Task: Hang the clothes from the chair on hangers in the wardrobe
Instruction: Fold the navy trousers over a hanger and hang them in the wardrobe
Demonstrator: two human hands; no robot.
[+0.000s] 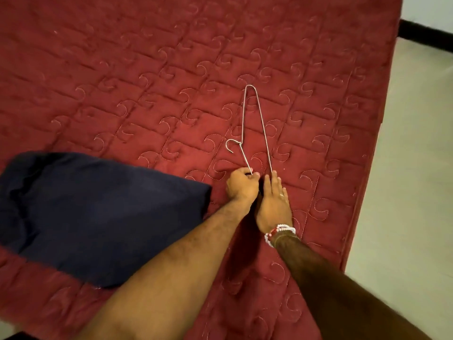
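Left hand (242, 185) has its fingers curled and is pinching the near end of a wire hanger (241, 143). The right hand (272, 204) sits just beside it, fingers straight and together, flat on the bed with the fingertips touching the hanger's other wire. There's a white and red bead bracelet (279, 231) round that wrist.

The hanger is thin silvery metal, lying flat and squeezed into a long narrow loop that runs off toward 12 o'clock. Its little hook curls out at about 11.

Everything's on a red quilted bedspread (122, 69), soft-looking, stitched into rectangles with pale swirls. At 9 o'clock from the hands lies a dark navy garment (98, 212), smooth cloth in a loose rumpled heap. Pale, smooth floor (404, 168) at 3 o'clock, and a black skirting strip (424, 33) up around 1.
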